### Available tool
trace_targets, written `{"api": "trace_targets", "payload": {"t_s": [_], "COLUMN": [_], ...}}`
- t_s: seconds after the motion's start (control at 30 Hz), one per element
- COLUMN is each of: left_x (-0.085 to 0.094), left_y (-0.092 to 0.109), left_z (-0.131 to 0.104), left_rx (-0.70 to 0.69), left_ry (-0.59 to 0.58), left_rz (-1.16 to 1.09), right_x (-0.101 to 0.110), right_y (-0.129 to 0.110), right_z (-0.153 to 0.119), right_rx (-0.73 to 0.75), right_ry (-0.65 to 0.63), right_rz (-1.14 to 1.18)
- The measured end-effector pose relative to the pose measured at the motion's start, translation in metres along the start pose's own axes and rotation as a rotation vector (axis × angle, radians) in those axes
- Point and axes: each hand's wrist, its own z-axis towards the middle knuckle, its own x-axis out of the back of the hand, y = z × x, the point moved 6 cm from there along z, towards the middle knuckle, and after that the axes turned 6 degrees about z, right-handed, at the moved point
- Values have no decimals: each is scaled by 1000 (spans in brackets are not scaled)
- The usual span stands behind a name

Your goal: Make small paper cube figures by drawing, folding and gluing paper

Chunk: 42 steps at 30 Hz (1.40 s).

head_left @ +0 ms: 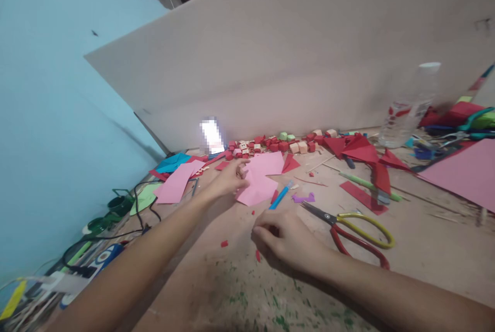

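Note:
My left hand reaches to the left edge of a pink paper piece, its fingers apart and curved over the edge; no grip on the paper shows. My right hand rests on the table with its fingers curled in, and whatever they might hold is hidden. Just beyond it lies a blue pen, beside a purple scrap. Scissors with one yellow and one red handle lie to its right. Another pink sheet is behind the first piece.
Small red and cream paper blocks line the board at the back, near a bright phone. A clear bottle stands at the right, by red scraps. Black cables and green cups are at the left.

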Motion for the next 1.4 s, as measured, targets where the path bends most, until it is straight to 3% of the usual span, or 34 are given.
{"api": "trace_targets", "payload": {"t_s": [0.13,0.23,0.37,0.5,0.67,0.87,1.1,1.3,1.4], "left_x": [21,30,14,-15,-28,-41,-27,-27,-28], "left_y": [6,15,23,13,-1,-9,-17,-12,-12], "left_z": [-16,-50,-102,-126,-127,-128,-121,-121,-123], "left_rx": [-10,-24,-20,55,33,151,187,162,158], "left_ry": [141,259,340,304,241,112,149,103,122], "left_rz": [-211,-366,-553,-903,-1018,-1070,-918,-804,-799], "right_x": [3,11,17,10,8,8,3,8,4], "right_y": [3,5,8,11,19,24,25,24,28], "right_z": [1,4,8,7,5,6,5,7,6], "right_rx": [-22,-54,-89,-133,-221,-265,-296,-290,-316], "right_ry": [30,86,136,58,83,129,88,157,80], "right_rz": [60,133,280,450,534,522,509,408,459]}}
